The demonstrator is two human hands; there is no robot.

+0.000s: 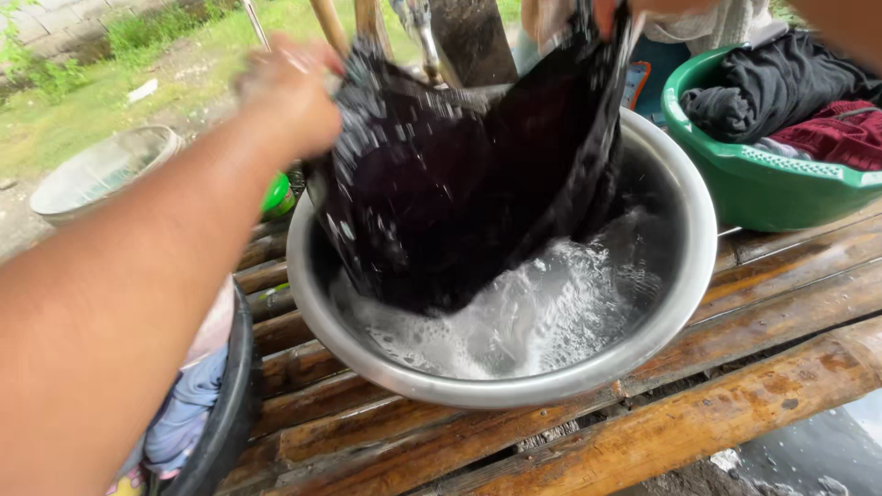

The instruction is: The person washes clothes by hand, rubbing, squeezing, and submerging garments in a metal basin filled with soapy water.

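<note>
1. At the far left an empty metal pan [106, 170] sits on the ground by the grass, well apart from the work.
2. Low on the left, a black tub [220, 413] holds pale clothes; the person's forearm crosses above it.
3. The left hand [289, 96] is blurred but closed on the upper corner of a dark wet cloth [459, 184], fingers bunched into the fabric.
4. The cloth hangs between both hands, its lower edge dipping into the soapy water of a big steel basin [684, 276] on a bench of bamboo slats [735, 404].
5. It looks soft and limp, soaked through — so probably heavy, dripping and slippery with suds. The top edge, gathered in each fist, seems the surest place to hold.
6. A small green thing [277, 195] peeks out just beside the basin's left rim; I cannot tell what it is.
7. The right hand [574, 14] is cut off by the top of the frame; it appears closed on the cloth's other corner, though the fingers hardly show.
8. Posts and a tap [424, 37] stand close behind the cloth — they could catch it.
9. On the right, a green basin [763, 188] of dark and red clothes sits close beside the steel one.
</note>
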